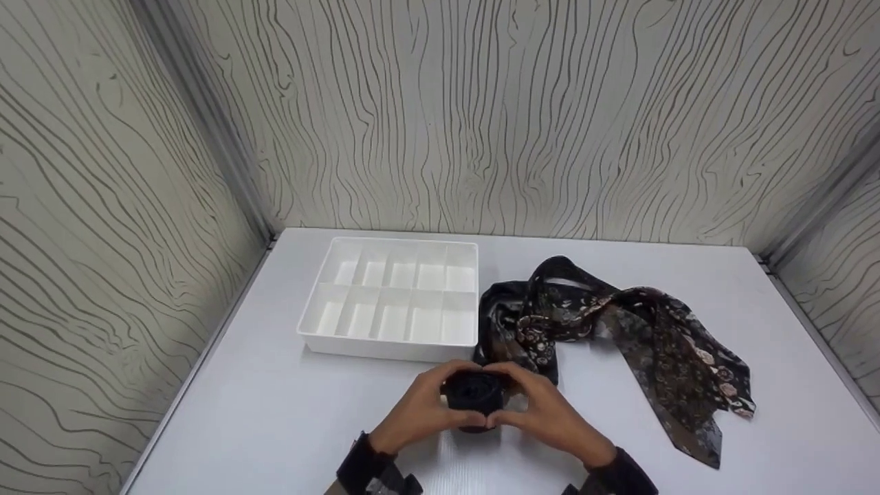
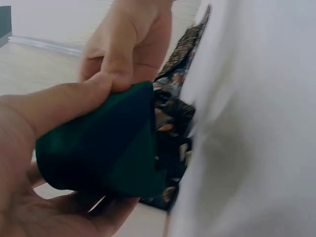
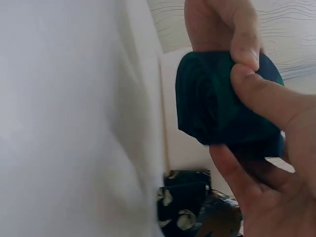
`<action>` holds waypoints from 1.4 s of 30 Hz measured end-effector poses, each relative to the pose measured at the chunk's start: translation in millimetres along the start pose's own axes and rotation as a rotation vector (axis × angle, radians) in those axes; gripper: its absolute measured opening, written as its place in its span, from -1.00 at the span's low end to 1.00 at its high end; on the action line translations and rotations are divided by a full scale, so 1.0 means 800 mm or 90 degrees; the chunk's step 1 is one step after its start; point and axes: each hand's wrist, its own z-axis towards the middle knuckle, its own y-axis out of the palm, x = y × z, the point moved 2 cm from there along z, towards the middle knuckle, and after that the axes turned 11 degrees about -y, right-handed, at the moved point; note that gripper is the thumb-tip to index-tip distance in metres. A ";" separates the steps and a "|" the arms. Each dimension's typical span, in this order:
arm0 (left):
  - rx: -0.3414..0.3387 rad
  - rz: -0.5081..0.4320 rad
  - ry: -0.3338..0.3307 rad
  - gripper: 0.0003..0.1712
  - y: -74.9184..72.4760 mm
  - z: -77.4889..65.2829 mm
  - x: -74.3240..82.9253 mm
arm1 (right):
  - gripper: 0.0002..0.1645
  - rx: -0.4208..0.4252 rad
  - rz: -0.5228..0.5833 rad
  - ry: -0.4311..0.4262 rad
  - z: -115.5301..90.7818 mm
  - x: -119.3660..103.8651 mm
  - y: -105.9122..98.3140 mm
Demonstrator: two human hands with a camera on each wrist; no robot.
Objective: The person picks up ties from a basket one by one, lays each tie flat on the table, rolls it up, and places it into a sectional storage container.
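A tightly rolled cloth strip (image 1: pixel 474 392), almost black from above, sits between my two hands near the front middle of the table. Close up it has dark green and navy diagonal bands (image 2: pixel 106 143), and its spiral end (image 3: pixel 202 96) shows in the right wrist view. My left hand (image 1: pixel 430 409) curves round its left side, while my right hand (image 1: pixel 546 409) curves round the right. Both thumbs meet at the near side, and the index fingertips come together behind the roll. Just beyond lies a dark floral scarf (image 1: pixel 543 323), loosely crumpled.
A white divided box (image 1: pixel 392 349) with two rows of compartments stands behind and left of my hands. The sheer floral scarf trails to the right, its ends (image 1: pixel 694 405) spread on the white table (image 1: pixel 254 412). Patterned panels (image 1: pixel 481 117) close off the back and sides.
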 end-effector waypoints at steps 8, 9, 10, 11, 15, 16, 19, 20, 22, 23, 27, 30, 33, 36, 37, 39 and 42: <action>0.150 -0.004 0.015 -0.31 -0.053 0.012 0.014 | -0.44 0.100 -0.034 0.077 0.057 0.010 -0.018; 0.182 -0.003 0.018 -0.31 -0.060 0.014 0.016 | -0.46 0.115 -0.052 0.095 0.064 0.011 -0.018; 0.215 -0.001 0.018 -0.31 -0.067 0.017 0.018 | -0.48 0.130 -0.071 0.113 0.072 0.013 -0.018; 0.247 0.002 0.016 -0.31 -0.073 0.021 0.020 | -0.49 0.138 -0.086 0.129 0.079 0.016 -0.017; 0.354 0.026 -0.012 -0.25 -0.097 0.036 0.025 | -0.51 0.152 -0.125 0.180 0.101 0.026 -0.012; 0.376 0.033 -0.019 -0.23 -0.102 0.040 0.025 | -0.51 0.151 -0.134 0.185 0.104 0.029 -0.010; 0.425 0.043 -0.035 -0.21 -0.116 0.055 0.020 | -0.54 0.159 -0.150 0.193 0.112 0.036 -0.006; 0.436 0.045 -0.040 -0.21 -0.119 0.059 0.017 | -0.55 0.163 -0.154 0.194 0.114 0.037 -0.005; 0.455 0.049 -0.053 -0.23 -0.124 0.068 0.011 | -0.58 0.174 -0.159 0.193 0.116 0.039 -0.004; 0.464 0.051 -0.058 -0.24 -0.127 0.072 0.008 | -0.58 0.178 -0.159 0.192 0.117 0.040 -0.004; 0.506 0.084 -0.062 -0.30 -0.131 0.082 -0.006 | -0.58 0.181 -0.158 0.184 0.118 0.040 -0.002; 0.543 0.112 -0.057 -0.38 -0.131 0.086 -0.015 | -0.58 0.181 -0.153 0.184 0.117 0.041 -0.001; 0.557 0.139 -0.053 -0.40 -0.128 0.089 -0.018 | -0.58 0.181 -0.148 0.185 0.116 0.042 -0.001; 0.554 0.175 -0.050 -0.38 -0.122 0.092 -0.019 | -0.58 0.181 -0.145 0.182 0.116 0.043 -0.002; 0.553 0.185 -0.049 -0.35 -0.120 0.093 -0.019 | -0.57 0.180 -0.143 0.182 0.116 0.043 -0.002; 0.559 0.199 -0.047 -0.36 -0.117 0.094 -0.019 | -0.56 0.176 -0.137 0.183 0.116 0.043 -0.002; 0.579 0.219 -0.046 -0.41 -0.114 0.095 -0.019 | -0.54 0.170 -0.133 0.184 0.116 0.044 -0.002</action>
